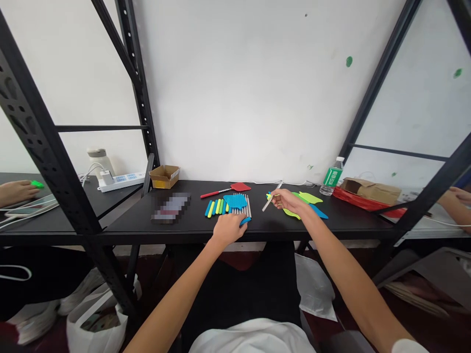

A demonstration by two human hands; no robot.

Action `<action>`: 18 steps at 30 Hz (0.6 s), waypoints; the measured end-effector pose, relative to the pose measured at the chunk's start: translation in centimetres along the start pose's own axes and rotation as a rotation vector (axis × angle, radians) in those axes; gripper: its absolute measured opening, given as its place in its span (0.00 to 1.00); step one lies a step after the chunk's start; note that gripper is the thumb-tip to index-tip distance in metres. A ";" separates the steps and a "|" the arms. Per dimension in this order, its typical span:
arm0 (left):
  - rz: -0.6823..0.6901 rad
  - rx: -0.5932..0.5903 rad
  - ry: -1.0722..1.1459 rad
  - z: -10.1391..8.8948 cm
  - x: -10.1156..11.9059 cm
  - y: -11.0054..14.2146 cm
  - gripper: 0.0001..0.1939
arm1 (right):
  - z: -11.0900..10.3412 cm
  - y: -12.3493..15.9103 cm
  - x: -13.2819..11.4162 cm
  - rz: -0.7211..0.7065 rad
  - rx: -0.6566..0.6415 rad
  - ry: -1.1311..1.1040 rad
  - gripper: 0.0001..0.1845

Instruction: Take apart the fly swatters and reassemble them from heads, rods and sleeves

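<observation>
My left hand (230, 228) is closed around a blue handle (245, 221) near the table's front edge. Between the fingers of my right hand (285, 200) is a thin silver metal rod (268, 204), held at a slant above the table. Left of centre, blue and yellow-green handles (217, 208) lie in a row. Beside them are several silver rods (248, 205), partly covered by a blue perforated swatter head (235, 201). Yellow-green flat heads (311, 197) and a blue one (318, 211) lie to the right, partly hidden by my right hand and forearm.
A red swatter (241, 187) lies at the back of the black table (128, 215). A small cardboard box (165, 177) stands back left, a water bottle (331, 176) back right. Black shelf posts (51, 132) flank the table. Other people's hands (16, 193) show at both sides.
</observation>
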State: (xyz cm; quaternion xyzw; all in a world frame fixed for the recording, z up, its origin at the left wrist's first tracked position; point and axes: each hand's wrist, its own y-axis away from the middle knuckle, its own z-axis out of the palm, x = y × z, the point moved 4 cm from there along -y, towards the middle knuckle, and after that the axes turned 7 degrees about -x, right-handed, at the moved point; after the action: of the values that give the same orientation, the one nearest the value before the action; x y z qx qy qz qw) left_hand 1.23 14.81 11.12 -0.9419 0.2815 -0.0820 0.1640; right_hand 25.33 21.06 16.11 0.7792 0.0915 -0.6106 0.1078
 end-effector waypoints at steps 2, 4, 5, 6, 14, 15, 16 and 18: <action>-0.002 0.003 -0.002 -0.1 0.1 0.0 0.16 | -0.1 1.0 0.7 -0.079 0.016 -0.251 0.08; -0.006 0.005 0.005 -0.4 0.2 0.1 0.19 | 0.5 1.8 2.1 -0.127 0.035 -0.442 0.09; -0.004 0.007 0.014 -0.5 0.3 0.2 0.21 | 0.9 2.1 2.9 -0.138 0.050 -0.500 0.09; 0.001 0.010 0.026 -0.7 0.4 0.2 0.23 | 1.3 2.4 3.7 -0.155 0.075 -0.549 0.10; 0.006 0.019 0.029 -1.2 0.8 0.4 0.27 | 2.2 2.9 5.0 -0.254 0.170 -0.631 0.11; 0.000 0.016 0.024 -1.2 0.8 0.4 0.26 | 2.2 2.9 4.9 -0.251 0.168 -0.619 0.11; -0.002 0.013 0.022 -1.1 0.8 0.3 0.25 | 2.1 2.9 4.9 -0.247 0.166 -0.605 0.12; -0.001 0.010 0.025 -1.0 0.8 0.3 0.24 | 2.0 2.9 4.9 -0.243 0.169 -0.548 0.14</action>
State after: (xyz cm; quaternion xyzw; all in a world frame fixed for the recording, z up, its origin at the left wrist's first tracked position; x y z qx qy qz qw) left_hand 1.48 13.86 12.04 -0.9401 0.2827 -0.0951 0.1652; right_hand 25.40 17.78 11.02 0.5752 0.1003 -0.8118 -0.0103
